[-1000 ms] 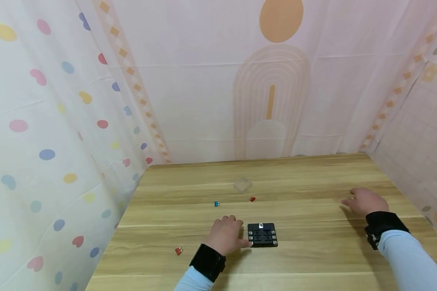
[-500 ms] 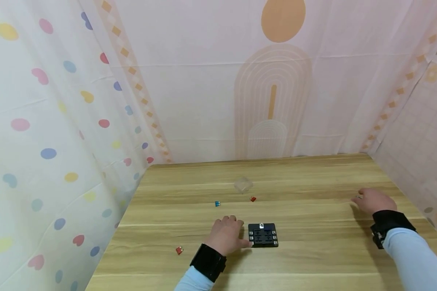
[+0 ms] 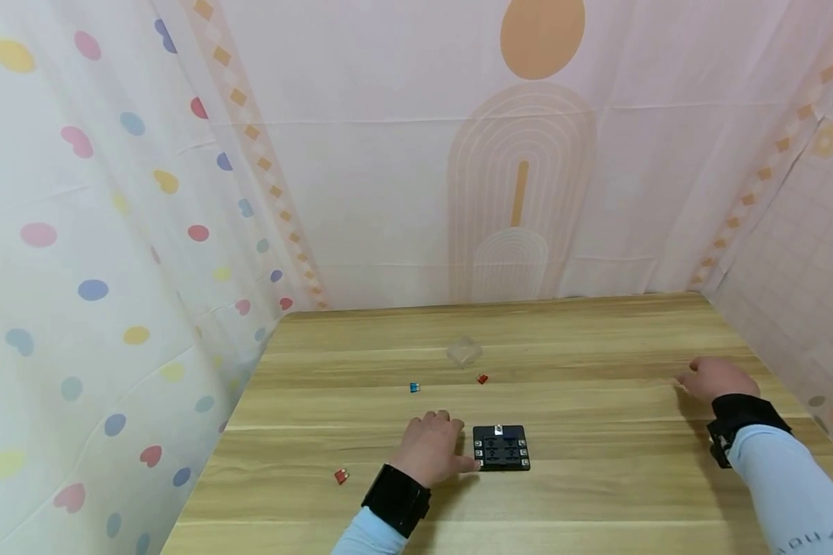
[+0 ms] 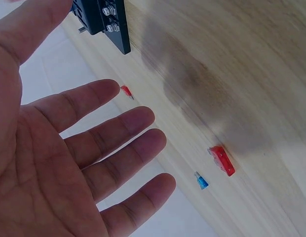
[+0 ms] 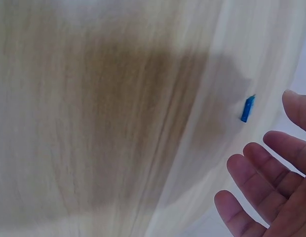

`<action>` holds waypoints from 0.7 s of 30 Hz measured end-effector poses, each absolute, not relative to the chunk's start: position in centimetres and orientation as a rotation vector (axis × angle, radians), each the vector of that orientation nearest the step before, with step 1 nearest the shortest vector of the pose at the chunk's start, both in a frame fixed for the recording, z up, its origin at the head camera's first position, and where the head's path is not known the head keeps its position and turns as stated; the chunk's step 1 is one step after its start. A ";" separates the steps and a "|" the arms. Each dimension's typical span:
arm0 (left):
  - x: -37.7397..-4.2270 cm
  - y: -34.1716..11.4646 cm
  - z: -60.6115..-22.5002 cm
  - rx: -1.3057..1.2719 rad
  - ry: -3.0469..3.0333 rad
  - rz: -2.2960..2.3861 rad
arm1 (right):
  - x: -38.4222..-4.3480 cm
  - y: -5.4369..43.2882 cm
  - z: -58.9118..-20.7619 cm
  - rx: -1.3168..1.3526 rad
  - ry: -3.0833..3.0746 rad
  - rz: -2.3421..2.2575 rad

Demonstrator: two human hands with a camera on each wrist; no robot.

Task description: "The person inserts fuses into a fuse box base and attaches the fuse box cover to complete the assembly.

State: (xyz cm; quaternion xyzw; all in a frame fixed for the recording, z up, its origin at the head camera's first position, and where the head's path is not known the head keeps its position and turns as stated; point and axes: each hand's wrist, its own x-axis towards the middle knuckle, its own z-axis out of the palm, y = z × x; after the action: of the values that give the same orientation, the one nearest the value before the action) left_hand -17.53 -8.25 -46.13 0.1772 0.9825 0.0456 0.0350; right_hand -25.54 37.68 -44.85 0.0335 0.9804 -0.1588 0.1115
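A black fuse block (image 3: 502, 449) with silver screw terminals lies flat near the middle of the table. At its left edge is my left hand (image 3: 429, 451), fingers spread, with the thumb reaching its lower left corner. Past the fingertips in the left wrist view lie a red blade fuse (image 4: 222, 160), a blue blade fuse (image 4: 201, 180) and a second red fuse (image 4: 126, 91). Far to the right, my right hand (image 3: 720, 379) hovers over the table with nothing between its fingers. Another blue blade fuse (image 5: 247, 108) lies near its fingertips in the right wrist view; the head view hides it.
A clear plastic cover (image 3: 463, 351) lies toward the back of the wooden table (image 3: 597, 339). In front of it are a red fuse (image 3: 482, 379) and a blue fuse (image 3: 414, 388). Left of my left hand is a red fuse (image 3: 342, 476). Curtains border the back and sides.
My right hand has moved a little to the right, mostly during the first half second. The left hand stays by the fuse block, and the fuses keep their places.
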 end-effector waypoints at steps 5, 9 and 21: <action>-17.5 -8.3 -46.2 0.551 3.016 0.138 | -26.1 38.2 -46.1 0.081 2.891 -0.458; -17.5 -8.3 -46.1 0.546 3.013 0.139 | -26.5 38.1 -46.6 0.085 2.896 -0.432; -17.3 -8.1 -45.9 0.542 3.023 0.118 | -26.4 37.4 -46.2 0.122 2.926 -0.417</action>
State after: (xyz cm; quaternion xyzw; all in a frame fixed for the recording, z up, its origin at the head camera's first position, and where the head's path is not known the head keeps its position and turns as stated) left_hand -17.35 -8.12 -45.94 0.1762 0.9830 0.0384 0.0342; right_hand -26.39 37.41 -46.19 0.0409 0.9850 -0.1403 0.0917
